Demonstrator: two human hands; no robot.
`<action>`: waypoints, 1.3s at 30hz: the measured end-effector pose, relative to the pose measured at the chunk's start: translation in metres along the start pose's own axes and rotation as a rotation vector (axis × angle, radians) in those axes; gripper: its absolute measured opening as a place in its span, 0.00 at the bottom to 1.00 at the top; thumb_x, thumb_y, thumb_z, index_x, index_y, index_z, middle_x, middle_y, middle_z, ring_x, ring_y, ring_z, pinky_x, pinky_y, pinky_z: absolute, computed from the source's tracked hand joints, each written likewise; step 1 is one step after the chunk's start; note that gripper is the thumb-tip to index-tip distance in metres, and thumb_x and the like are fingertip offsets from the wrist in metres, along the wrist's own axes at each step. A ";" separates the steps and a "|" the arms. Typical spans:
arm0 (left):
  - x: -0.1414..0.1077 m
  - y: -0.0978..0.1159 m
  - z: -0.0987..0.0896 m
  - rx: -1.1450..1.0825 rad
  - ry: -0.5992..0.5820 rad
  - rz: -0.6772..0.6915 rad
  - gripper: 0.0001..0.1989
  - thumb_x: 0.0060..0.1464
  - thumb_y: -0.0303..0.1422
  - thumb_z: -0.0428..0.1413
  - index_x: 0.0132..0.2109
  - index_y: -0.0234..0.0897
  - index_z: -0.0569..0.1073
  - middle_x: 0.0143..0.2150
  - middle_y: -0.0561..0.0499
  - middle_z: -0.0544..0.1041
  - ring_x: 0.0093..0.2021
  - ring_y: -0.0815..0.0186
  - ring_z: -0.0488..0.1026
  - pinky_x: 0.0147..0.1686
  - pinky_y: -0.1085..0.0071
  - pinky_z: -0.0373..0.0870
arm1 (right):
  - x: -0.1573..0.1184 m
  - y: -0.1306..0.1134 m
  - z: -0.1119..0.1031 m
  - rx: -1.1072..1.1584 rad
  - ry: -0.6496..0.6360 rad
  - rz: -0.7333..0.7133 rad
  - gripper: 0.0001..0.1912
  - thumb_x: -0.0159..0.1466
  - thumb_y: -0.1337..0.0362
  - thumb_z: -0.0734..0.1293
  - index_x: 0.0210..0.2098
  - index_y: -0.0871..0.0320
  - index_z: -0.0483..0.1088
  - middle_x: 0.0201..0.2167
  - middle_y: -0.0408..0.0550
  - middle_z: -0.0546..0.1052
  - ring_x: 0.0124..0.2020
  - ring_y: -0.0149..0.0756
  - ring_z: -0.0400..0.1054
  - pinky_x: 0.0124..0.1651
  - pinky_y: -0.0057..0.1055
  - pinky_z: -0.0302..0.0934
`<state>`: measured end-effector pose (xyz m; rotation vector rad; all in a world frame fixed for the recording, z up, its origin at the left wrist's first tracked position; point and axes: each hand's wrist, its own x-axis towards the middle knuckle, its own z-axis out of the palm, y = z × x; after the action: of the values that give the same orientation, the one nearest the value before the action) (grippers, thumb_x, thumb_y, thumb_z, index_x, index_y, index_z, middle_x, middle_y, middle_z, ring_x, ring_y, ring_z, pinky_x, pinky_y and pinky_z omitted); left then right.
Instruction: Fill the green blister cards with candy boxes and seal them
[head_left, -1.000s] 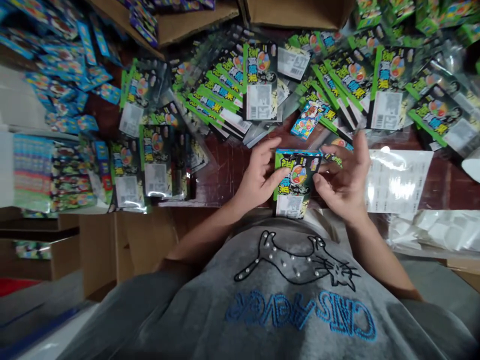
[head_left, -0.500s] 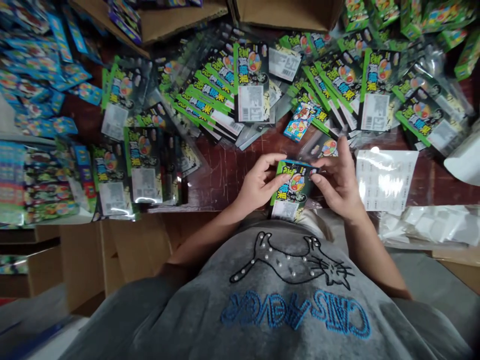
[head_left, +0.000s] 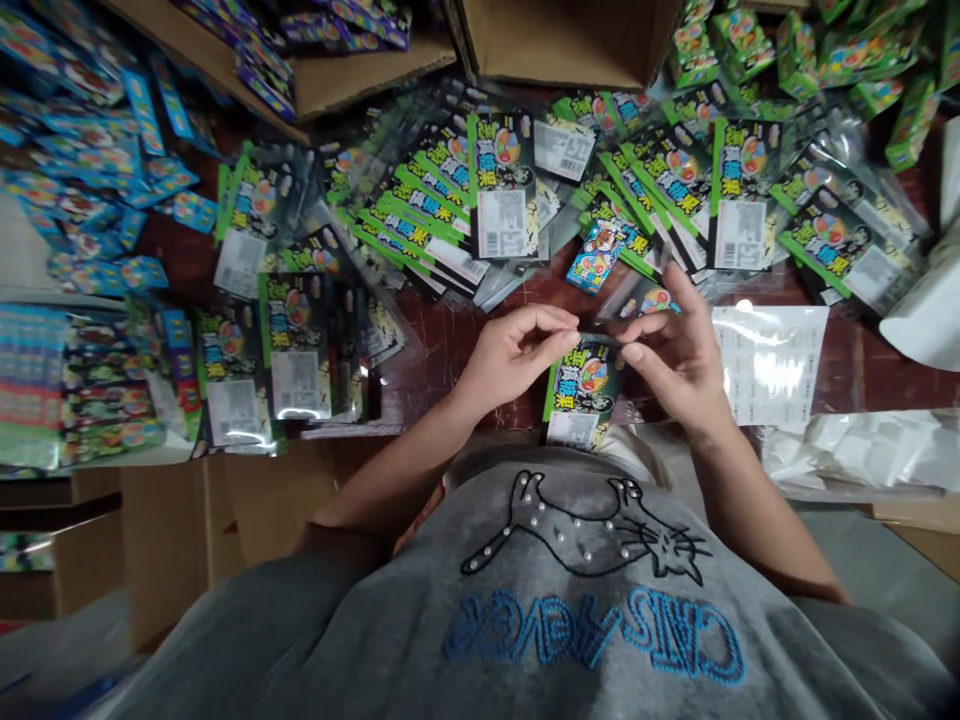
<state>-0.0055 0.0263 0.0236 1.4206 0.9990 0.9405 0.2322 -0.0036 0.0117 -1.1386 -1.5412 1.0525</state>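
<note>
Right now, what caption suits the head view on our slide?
Left hand and right hand at the top of a packet, similar packets across the table.

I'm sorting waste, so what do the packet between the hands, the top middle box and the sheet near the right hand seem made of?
Packet: probably thin plastic, glossy, judging by its translucent top edge; printed card inside is possible.
Box: matte cardboard, from its plain brown walls.
Sheet: shiny paper or film; glare leaves it open.
</note>
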 end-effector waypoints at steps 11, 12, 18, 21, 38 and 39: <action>0.011 0.023 -0.012 0.084 -0.071 -0.079 0.09 0.62 0.38 0.66 0.42 0.35 0.84 0.40 0.49 0.87 0.39 0.68 0.82 0.43 0.71 0.78 | 0.018 -0.012 -0.008 0.129 0.006 0.230 0.51 0.63 0.47 0.79 0.78 0.36 0.52 0.42 0.39 0.84 0.38 0.36 0.81 0.48 0.42 0.80; 0.009 0.021 -0.013 0.057 -0.099 -0.070 0.10 0.61 0.38 0.67 0.44 0.36 0.84 0.43 0.48 0.87 0.42 0.67 0.83 0.46 0.70 0.79 | 0.016 -0.014 -0.010 0.128 0.007 0.234 0.52 0.63 0.48 0.80 0.78 0.36 0.51 0.41 0.38 0.83 0.37 0.36 0.81 0.48 0.41 0.80; -0.005 0.009 -0.010 0.021 -0.134 0.081 0.08 0.62 0.35 0.68 0.46 0.38 0.83 0.50 0.47 0.87 0.49 0.65 0.84 0.52 0.67 0.81 | -0.002 -0.034 -0.022 0.063 -0.061 0.177 0.46 0.68 0.47 0.76 0.78 0.39 0.54 0.39 0.39 0.83 0.41 0.41 0.82 0.56 0.49 0.79; -0.006 0.011 -0.007 0.089 -0.108 0.160 0.03 0.65 0.32 0.66 0.44 0.38 0.83 0.48 0.47 0.87 0.48 0.66 0.84 0.52 0.67 0.80 | 0.001 -0.049 -0.035 -0.052 -0.116 0.107 0.33 0.71 0.50 0.73 0.72 0.42 0.64 0.40 0.42 0.83 0.45 0.42 0.81 0.59 0.50 0.76; -0.008 0.014 0.000 0.224 -0.071 0.110 0.07 0.68 0.33 0.61 0.47 0.35 0.82 0.46 0.46 0.86 0.45 0.65 0.83 0.48 0.69 0.78 | 0.030 -0.054 -0.020 -0.873 -0.351 -0.255 0.15 0.77 0.53 0.65 0.50 0.53 0.81 0.46 0.55 0.79 0.51 0.51 0.72 0.56 0.49 0.66; -0.007 0.013 -0.003 0.231 -0.082 0.118 0.07 0.69 0.33 0.60 0.48 0.35 0.82 0.47 0.46 0.86 0.46 0.65 0.83 0.49 0.68 0.78 | 0.032 -0.052 -0.023 -0.914 -0.367 -0.280 0.16 0.77 0.52 0.64 0.52 0.51 0.81 0.48 0.56 0.80 0.52 0.51 0.72 0.55 0.50 0.66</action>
<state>-0.0094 0.0200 0.0362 1.7133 0.9952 0.8645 0.2397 0.0196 0.0722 -1.2827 -2.5207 0.3409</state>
